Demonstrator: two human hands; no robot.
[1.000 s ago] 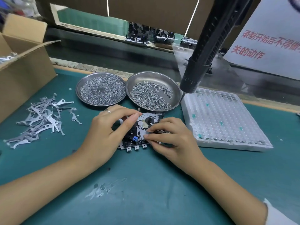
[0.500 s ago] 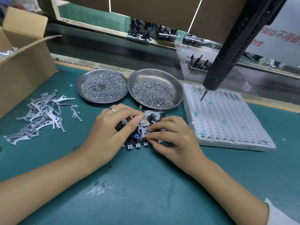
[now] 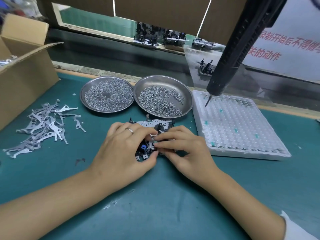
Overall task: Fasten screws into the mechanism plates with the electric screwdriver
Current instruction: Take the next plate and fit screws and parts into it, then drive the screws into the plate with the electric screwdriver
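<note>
A metal mechanism plate with black parts and a blue piece lies on the green mat at centre. My left hand grips its left side, thumb under the near edge. My right hand pinches a small part on the plate's middle with thumb and forefinger. The black electric screwdriver hangs untouched at the upper right, its bit over the white tray. Two steel dishes of screws sit just behind the plate.
A white foam tray with rows of small caps lies to the right. Loose grey metal levers are scattered at the left, beside an open cardboard box. A conveyor with more mechanisms runs along the back.
The hanging screwdriver swung right, then partway back. My left thumb has curled under the plate's near edge, and both hands' fingers have closed tighter on the plate's middle.
</note>
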